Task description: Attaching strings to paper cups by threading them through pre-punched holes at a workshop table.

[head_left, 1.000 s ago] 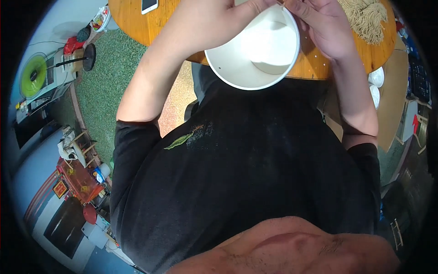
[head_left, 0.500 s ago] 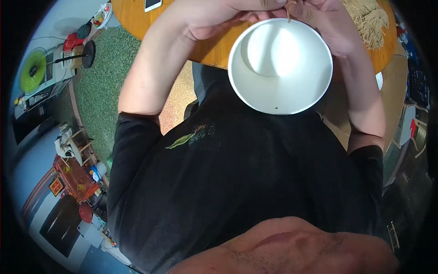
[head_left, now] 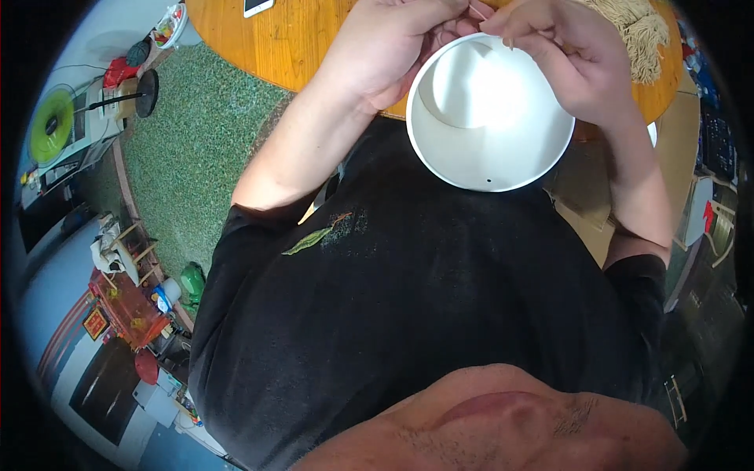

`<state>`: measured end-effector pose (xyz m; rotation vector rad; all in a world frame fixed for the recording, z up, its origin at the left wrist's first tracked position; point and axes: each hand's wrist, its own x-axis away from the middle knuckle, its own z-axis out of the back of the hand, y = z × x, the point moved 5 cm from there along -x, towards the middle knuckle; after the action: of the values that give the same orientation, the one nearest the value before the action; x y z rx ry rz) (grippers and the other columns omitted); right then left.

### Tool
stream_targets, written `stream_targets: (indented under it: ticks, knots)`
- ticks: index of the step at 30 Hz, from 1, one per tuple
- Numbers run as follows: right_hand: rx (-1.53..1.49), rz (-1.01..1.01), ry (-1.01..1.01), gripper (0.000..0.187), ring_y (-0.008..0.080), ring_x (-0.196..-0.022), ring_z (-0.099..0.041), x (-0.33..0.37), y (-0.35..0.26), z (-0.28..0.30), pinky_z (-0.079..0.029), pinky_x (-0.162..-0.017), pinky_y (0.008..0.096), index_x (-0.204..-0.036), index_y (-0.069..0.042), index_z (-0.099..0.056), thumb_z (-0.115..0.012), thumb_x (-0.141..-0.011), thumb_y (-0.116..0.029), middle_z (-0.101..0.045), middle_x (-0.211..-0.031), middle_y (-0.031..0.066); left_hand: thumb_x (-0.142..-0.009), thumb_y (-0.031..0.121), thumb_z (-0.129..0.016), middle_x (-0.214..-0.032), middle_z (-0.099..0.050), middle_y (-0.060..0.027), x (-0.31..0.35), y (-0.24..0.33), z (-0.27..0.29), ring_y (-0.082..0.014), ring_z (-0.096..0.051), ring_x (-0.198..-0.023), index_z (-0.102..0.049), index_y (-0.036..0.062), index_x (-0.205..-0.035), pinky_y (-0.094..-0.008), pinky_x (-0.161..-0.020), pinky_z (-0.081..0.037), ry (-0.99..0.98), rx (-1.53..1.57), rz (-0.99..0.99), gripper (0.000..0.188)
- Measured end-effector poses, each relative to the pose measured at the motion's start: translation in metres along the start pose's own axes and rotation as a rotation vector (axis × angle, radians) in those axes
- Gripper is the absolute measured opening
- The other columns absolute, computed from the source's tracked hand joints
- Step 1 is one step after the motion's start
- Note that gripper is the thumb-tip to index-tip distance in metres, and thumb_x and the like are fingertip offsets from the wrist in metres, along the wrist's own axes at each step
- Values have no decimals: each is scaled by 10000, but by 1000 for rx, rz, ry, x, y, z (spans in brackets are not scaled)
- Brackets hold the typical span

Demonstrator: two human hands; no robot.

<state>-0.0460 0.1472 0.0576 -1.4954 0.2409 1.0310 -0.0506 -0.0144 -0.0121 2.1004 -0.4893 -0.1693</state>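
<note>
A white round bucket (head_left: 491, 118) hangs near the table edge with its open mouth toward me. A small hole shows in its near rim. My right hand (head_left: 569, 59) is closed at the far rim, thumb and fingertips pinched over the edge. Beside it, my left hand (head_left: 397, 47) is closed just outside the far left of the rim, its fingers curled partly behind the bucket. A short piece of thin tan cord (head_left: 480, 10) shows between the two hands. The left fingertips and the cord's ends are hidden.
On the orange wooden table (head_left: 275, 47) lie a white-edged phone (head_left: 258, 6) at the left and a bundle of beige cord (head_left: 632, 39) at the right. Cardboard (head_left: 677, 149) lies beyond my right forearm. A green fan (head_left: 51, 125) stands far left, off the green floor (head_left: 188, 125).
My left forearm has swung to the right, and my right hand has come over the far rim. The bucket has shifted slightly right. The cord's strand inside the rim is now covered by fingers.
</note>
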Motion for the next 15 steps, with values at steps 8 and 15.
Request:
stream_targets:
  ticks: [8,15]
  knots:
    - [84,-1080,4,49,103,-739,-711,-6,24,4,-551,-658,226,-913,8,-727,-729,-922,-40,-764,-866,73,-1060,94,-560,-844,-695,-43,4,-10,7,-82,-594,-665,-637,20,-969,-201,-620,-476,61,74,-20,141]
    - [22,-1216,-40,90,103,-711,-700,-10,17,1,-549,-649,216,-959,34,-738,-720,-940,-52,-760,-859,70,-1051,68,-557,-853,-687,-46,13,-10,4,-82,-586,-692,-643,15,-955,-201,-643,-465,119,116,-31,140]
